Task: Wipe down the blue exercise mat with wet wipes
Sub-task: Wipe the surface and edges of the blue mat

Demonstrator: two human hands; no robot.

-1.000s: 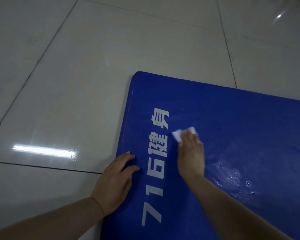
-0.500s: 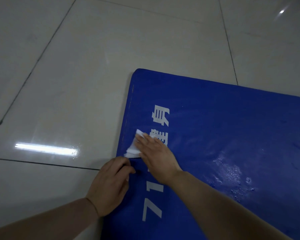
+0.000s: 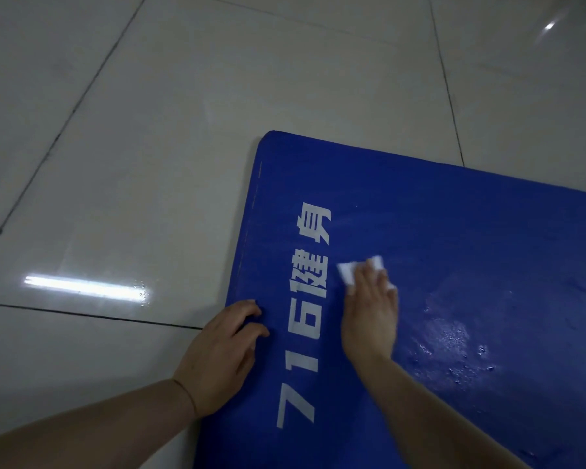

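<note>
The right hand [image 3: 369, 309], flat on the wet wipe [image 3: 347, 270], has swept back toward three o'clock across the blue exercise mat [image 3: 471, 248] while the left hand [image 3: 222, 350], fingers curled, steadies its edge.

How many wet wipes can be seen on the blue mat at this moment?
1. The white wet wipe lies on the blue mat, pressed under the fingers of the right hand, just right of the white lettering. Part of it is hidden under the hand.
</note>
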